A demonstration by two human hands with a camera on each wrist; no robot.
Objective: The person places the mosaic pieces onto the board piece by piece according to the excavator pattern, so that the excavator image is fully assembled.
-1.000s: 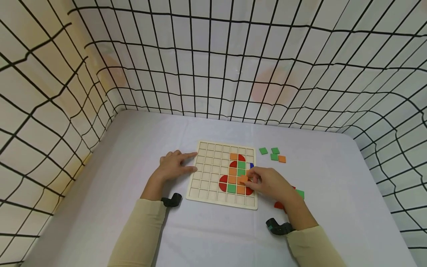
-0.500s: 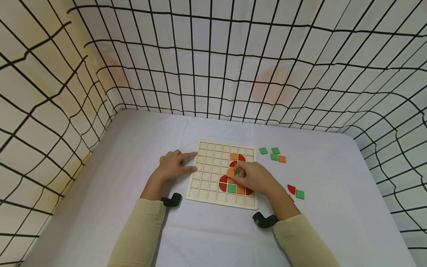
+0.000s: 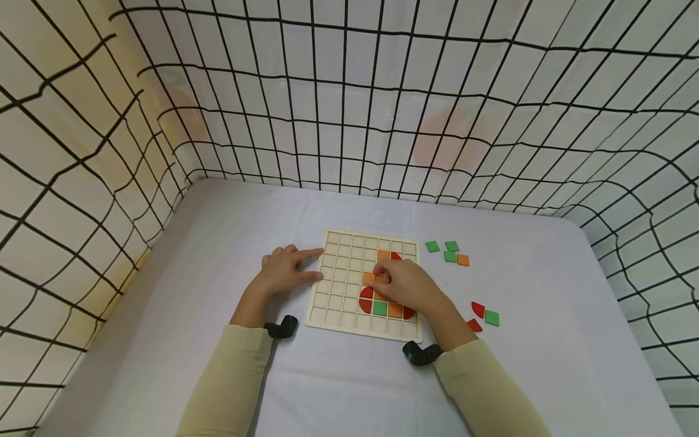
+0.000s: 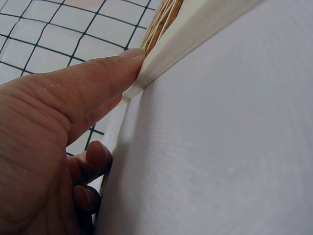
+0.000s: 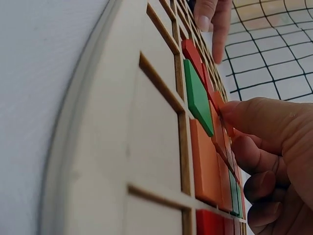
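A pale wooden grid board (image 3: 338, 291) lies flat on the white table. My left hand (image 3: 281, 270) is at its left edge, index finger and thumb stretched out to touch the rim; in the left wrist view the thumb (image 4: 105, 78) presses that edge. Over the middle of the board, my right hand (image 3: 412, 288) pinches an orange square tile (image 3: 368, 278) between thumb and fingers. Below it sit red quarter-circle tiles (image 3: 365, 301), a green square tile (image 3: 379, 308) and another orange tile (image 3: 395, 311) in the cells. Part of the pattern is hidden under the right hand.
Loose green tiles (image 3: 450, 257) and an orange one (image 3: 463, 260) lie beyond the board's right side. Nearer, red quarter-circles (image 3: 477, 309) and a green square (image 3: 492, 318) rest on the cloth. Black wire mesh (image 3: 357, 130) encloses the table's back and sides.
My right hand has moved leftward and slightly up across the board, carrying the orange tile. Red pieces on the table are uncovered by the arm. My left hand has stayed put.
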